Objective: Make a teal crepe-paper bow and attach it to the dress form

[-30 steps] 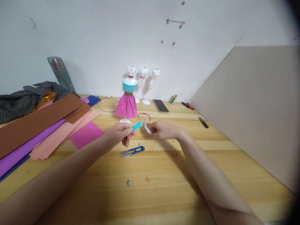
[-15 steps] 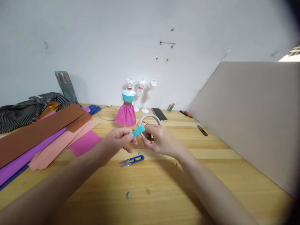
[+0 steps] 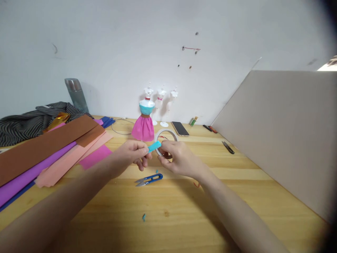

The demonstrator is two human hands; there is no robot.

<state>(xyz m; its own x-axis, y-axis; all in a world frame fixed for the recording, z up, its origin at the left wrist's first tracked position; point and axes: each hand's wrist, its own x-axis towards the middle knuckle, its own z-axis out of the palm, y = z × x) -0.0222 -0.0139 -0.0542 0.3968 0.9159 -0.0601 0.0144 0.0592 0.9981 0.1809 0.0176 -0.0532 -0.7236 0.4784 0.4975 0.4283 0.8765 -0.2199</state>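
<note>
Fingers of the left hand (image 3: pixel 133 154) pinch a blue strip (image 3: pixel 154 146) right against the tape roll (image 3: pixel 166 140) the right hand (image 3: pixel 177 159) grips, lined up above the snips (image 3: pixel 149 179) on the bench (image 3: pixel 184 207).

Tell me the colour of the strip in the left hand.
Turquoise: the strip shows best in the head view.

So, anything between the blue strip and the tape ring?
Nothing visible. The small blue paper strip in the left hand reaches the white tape ring held by the right hand.

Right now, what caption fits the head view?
Left hand pinches a blue strip beside the tape ring the right hand holds.
</note>
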